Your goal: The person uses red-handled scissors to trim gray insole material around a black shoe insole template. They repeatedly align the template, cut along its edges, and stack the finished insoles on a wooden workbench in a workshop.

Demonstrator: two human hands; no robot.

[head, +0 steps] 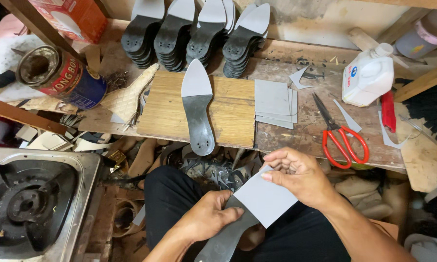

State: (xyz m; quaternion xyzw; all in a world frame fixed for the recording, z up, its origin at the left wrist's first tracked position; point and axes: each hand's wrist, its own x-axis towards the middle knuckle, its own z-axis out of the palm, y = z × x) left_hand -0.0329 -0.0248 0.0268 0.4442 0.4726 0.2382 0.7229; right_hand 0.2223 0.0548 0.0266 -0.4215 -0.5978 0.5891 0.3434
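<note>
a cluttered wooden workbench [320, 127] fills the upper view, scarred and littered with grey offcuts. on it a pale wooden board [167, 109] carries one finished insole [198, 104] lying lengthwise, heel end toward the person. behind it stand stacks of black-and-grey insoles [194, 31] leaning against the wall. right of the board lies a pile of grey square sheets [273, 102], then red-handled scissors [342, 136] and a white plastic bottle [369, 77]. a tipped tin can [63, 75] rests at the far left, with a gas burner [32, 204] below it. over the lap, the left hand [206, 218] is closed around a dark grey insole piece [228, 235], thumb on top. the right hand [298, 174] pinches the top edge of a grey sheet [264, 199], which lies over the front end of that insole piece, touching it.
</note>
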